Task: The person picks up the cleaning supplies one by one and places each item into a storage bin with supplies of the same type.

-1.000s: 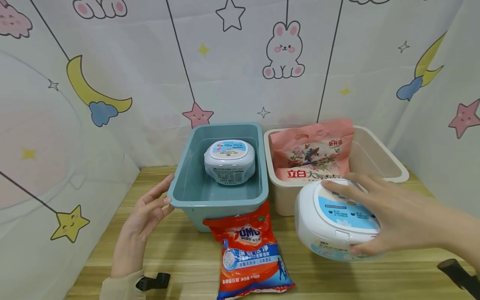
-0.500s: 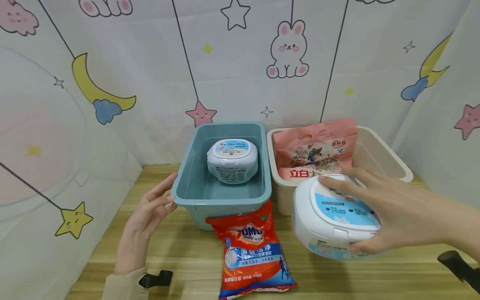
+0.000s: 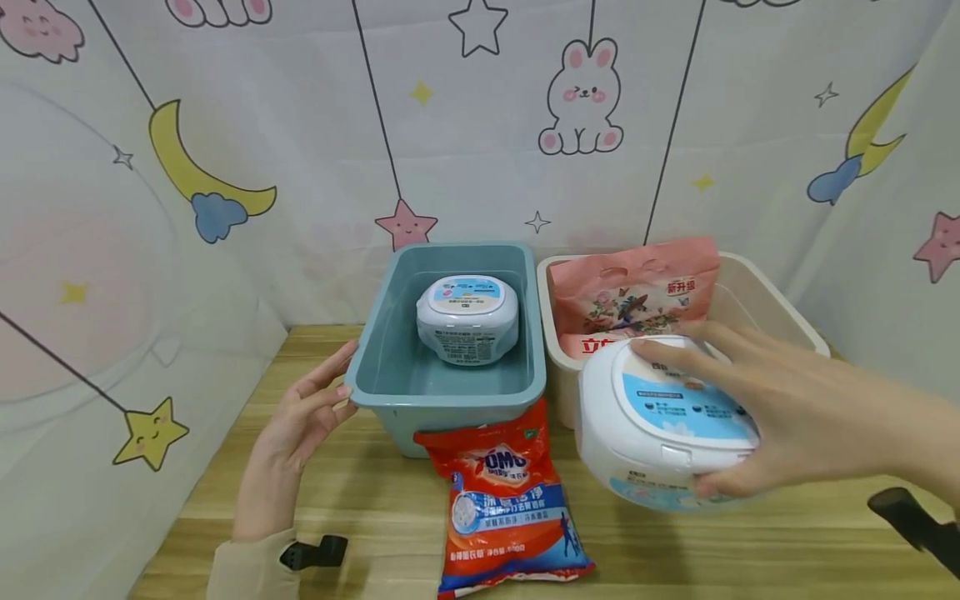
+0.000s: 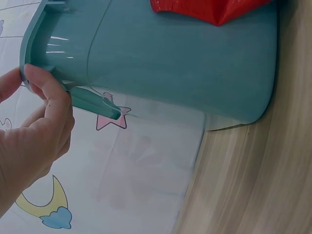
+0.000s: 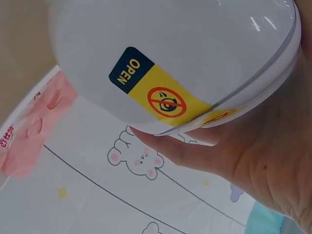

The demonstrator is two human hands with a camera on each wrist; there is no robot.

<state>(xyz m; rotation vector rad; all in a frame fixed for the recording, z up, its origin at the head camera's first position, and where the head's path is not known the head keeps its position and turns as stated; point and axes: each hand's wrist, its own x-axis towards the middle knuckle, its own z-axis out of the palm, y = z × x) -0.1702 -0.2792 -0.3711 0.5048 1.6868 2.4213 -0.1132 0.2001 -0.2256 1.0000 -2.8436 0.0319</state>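
Note:
My right hand (image 3: 795, 408) grips a white plastic laundry-pod tub (image 3: 667, 467) with a blue label on its lid, held tilted above the table in front of the cream bin. In the right wrist view the tub (image 5: 195, 44) shows a yellow and black "OPEN" sticker. My left hand (image 3: 303, 417) pinches the left rim of a teal plastic bin (image 3: 442, 408); thumb and fingers meet at the bin's edge in the left wrist view. Inside that bin sits a similar white tub (image 3: 468, 321). A red OMO detergent bag (image 3: 506, 508) leans against the teal bin's front.
To the right of the teal bin stands the cream bin (image 3: 780, 308), with a pink detergent bag (image 3: 637, 287) inside it. Both bins rest on a wood-grain table (image 3: 360, 533). Behind hangs a white curtain (image 3: 480, 167) printed with stars, moons and bunnies.
My right hand has moved the tub slightly left and up, closer to the bins. My left hand stays at the teal bin's rim; the whole head view has shifted a little.

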